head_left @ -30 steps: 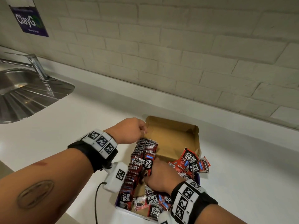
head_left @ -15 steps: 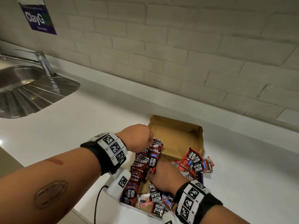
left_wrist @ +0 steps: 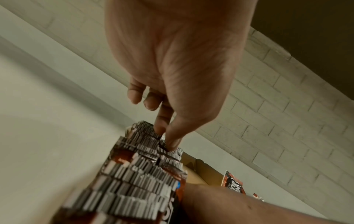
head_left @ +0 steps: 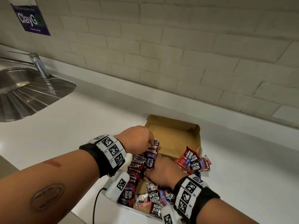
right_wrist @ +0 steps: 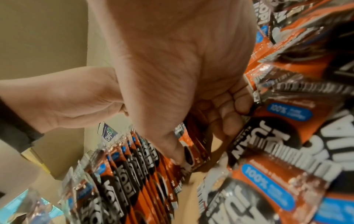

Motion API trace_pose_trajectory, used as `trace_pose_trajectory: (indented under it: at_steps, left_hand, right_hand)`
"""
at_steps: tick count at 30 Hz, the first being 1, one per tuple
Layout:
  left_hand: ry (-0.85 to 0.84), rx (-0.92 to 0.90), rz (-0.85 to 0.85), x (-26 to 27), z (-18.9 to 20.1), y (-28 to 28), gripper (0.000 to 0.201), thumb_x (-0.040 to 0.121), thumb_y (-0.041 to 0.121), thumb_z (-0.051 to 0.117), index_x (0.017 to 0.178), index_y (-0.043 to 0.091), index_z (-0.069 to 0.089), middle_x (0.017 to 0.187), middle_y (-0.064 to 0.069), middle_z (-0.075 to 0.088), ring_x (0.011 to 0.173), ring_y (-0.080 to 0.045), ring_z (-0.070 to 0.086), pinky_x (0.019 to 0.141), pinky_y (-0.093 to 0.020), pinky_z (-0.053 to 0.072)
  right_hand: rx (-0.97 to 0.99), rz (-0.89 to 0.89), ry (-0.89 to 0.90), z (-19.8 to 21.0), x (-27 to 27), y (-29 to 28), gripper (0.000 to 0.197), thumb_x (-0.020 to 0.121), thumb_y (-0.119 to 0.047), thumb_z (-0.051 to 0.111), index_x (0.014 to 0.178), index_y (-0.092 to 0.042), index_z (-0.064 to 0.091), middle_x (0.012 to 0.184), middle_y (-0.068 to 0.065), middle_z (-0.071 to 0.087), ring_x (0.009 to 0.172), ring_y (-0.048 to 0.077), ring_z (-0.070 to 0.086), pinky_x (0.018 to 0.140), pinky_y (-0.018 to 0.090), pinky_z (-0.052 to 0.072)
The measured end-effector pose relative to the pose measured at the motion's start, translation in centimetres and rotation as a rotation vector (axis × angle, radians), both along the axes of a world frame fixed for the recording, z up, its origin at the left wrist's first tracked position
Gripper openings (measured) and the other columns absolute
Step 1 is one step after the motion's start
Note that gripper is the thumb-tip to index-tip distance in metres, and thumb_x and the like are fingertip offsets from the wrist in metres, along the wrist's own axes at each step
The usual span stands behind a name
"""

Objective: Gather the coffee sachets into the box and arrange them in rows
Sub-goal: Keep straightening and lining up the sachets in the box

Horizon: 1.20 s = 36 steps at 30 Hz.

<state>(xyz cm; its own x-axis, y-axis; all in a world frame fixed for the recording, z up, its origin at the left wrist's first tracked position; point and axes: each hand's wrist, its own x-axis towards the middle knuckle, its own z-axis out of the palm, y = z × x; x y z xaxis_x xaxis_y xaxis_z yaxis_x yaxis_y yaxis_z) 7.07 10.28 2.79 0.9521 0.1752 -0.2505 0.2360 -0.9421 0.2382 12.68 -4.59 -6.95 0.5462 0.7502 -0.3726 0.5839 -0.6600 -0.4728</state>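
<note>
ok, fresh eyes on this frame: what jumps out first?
The red-and-black coffee sachets standing on edge in a row along the left side of the open cardboard box, with the left hand pinching their tops and the right hand gripping a few at the row's end. Next, the loose sachets jumbled along the box's right and near sides.

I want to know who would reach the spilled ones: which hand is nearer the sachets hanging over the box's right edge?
Right. The right hand is beside those sachets; the left hand is across the box, on the standing row.
</note>
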Motion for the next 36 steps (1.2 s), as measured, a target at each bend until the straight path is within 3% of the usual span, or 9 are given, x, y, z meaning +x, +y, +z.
trace_pose_trajectory:
  at_steps: [7, 11, 15, 17, 20, 26, 29, 33, 36]
  left_hand:
    - [-0.048, -0.067, 0.061, -0.3, -0.1, 0.7, 0.025, 0.093, 0.022, 0.056, 0.106, 0.03, 0.076, 0.114, 0.009, 0.07, 0.103, -0.014, 0.062, 0.092, -0.034, 0.053]
    - [-0.083, -0.093, 0.098, -0.8, 0.1, 0.9, 0.021, 0.095, 0.025, 0.058, 0.106, 0.031, 0.074, 0.111, 0.009, 0.068, 0.102, -0.013, 0.06, 0.09, -0.03, 0.05]
    - [-0.142, -0.137, 0.136, -1.7, 0.6, 1.5, 0.014, 0.096, 0.028, 0.062, 0.103, 0.031, 0.073, 0.095, 0.015, 0.062, 0.09, -0.007, 0.057, 0.077, -0.023, 0.044]
    - [-0.18, -0.15, 0.161, -2.6, 1.0, 1.8, 0.011, 0.096, 0.03, 0.062, 0.1, 0.033, 0.072, 0.089, 0.017, 0.06, 0.082, -0.003, 0.056, 0.073, -0.024, 0.043]
    - [-0.219, -0.169, 0.208, -4.1, 1.6, 2.2, 0.011, 0.096, 0.031, 0.062, 0.1, 0.032, 0.073, 0.089, 0.012, 0.063, 0.081, -0.005, 0.058, 0.076, -0.026, 0.048]
    - [-0.22, -0.183, 0.278, -6.4, 1.7, 2.9, 0.011, 0.096, 0.032, 0.063, 0.101, 0.032, 0.073, 0.09, 0.01, 0.064, 0.077, -0.004, 0.057, 0.07, -0.018, 0.042]
    - [-0.191, -0.204, 0.293, -6.8, 1.0, 2.8, 0.011, 0.096, 0.032, 0.063, 0.102, 0.032, 0.072, 0.091, 0.011, 0.065, 0.074, -0.002, 0.056, 0.067, -0.015, 0.04]
    - [-0.133, -0.222, 0.284, -7.0, -0.1, 2.3, 0.016, 0.097, 0.032, 0.062, 0.113, 0.031, 0.067, 0.098, 0.012, 0.065, 0.08, 0.0, 0.057, 0.067, -0.01, 0.037]
    - [-0.105, -0.257, 0.321, -7.2, -0.8, 2.3, 0.023, 0.099, 0.03, 0.06, 0.122, 0.03, 0.061, 0.103, 0.014, 0.066, 0.075, 0.002, 0.056, 0.066, -0.01, 0.037]
  right_hand:
    - [-0.006, 0.001, -0.001, 0.2, 0.0, -0.4, 0.075, 0.081, -0.057, 0.071, 0.137, -0.012, 0.046, 0.129, 0.007, 0.065, 0.114, 0.026, 0.064, 0.093, 0.034, 0.054]
    - [-0.013, 0.073, -0.051, 0.7, -0.3, -0.6, 0.066, 0.084, -0.044, 0.074, 0.137, -0.014, 0.048, 0.129, 0.005, 0.064, 0.115, 0.026, 0.063, 0.095, 0.034, 0.053]
    - [-0.025, 0.077, -0.086, 0.3, -0.6, -0.2, 0.06, 0.082, -0.042, 0.074, 0.134, -0.02, 0.054, 0.13, 0.002, 0.063, 0.114, 0.025, 0.063, 0.095, 0.036, 0.053]
    - [-0.035, 0.051, -0.111, 0.1, -0.7, 0.0, 0.062, 0.082, -0.04, 0.072, 0.136, -0.017, 0.052, 0.129, 0.003, 0.063, 0.114, 0.025, 0.063, 0.093, 0.036, 0.053]
    - [-0.04, 0.015, -0.135, -0.5, -0.6, 0.5, 0.057, 0.086, -0.035, 0.067, 0.136, -0.014, 0.05, 0.124, 0.004, 0.066, 0.109, 0.024, 0.066, 0.085, 0.033, 0.053]
    - [-0.017, -0.007, -0.181, -0.5, -0.8, 0.5, 0.046, 0.088, -0.032, 0.063, 0.128, -0.009, 0.054, 0.112, 0.004, 0.07, 0.097, 0.022, 0.069, 0.072, 0.027, 0.052]
    - [0.016, 0.002, -0.15, -0.6, -0.8, 0.2, 0.051, 0.084, -0.034, 0.064, 0.128, -0.01, 0.053, 0.108, 0.002, 0.069, 0.093, 0.02, 0.068, 0.074, 0.03, 0.057]
    - [0.05, 0.016, -0.114, -0.6, -0.6, -0.2, 0.059, 0.084, -0.039, 0.067, 0.134, -0.013, 0.049, 0.118, 0.003, 0.068, 0.105, 0.023, 0.067, 0.084, 0.032, 0.056]
    - [0.048, 0.022, -0.075, -0.4, -0.4, -0.4, 0.063, 0.082, -0.043, 0.071, 0.134, -0.015, 0.047, 0.119, 0.002, 0.067, 0.106, 0.022, 0.066, 0.089, 0.034, 0.056]
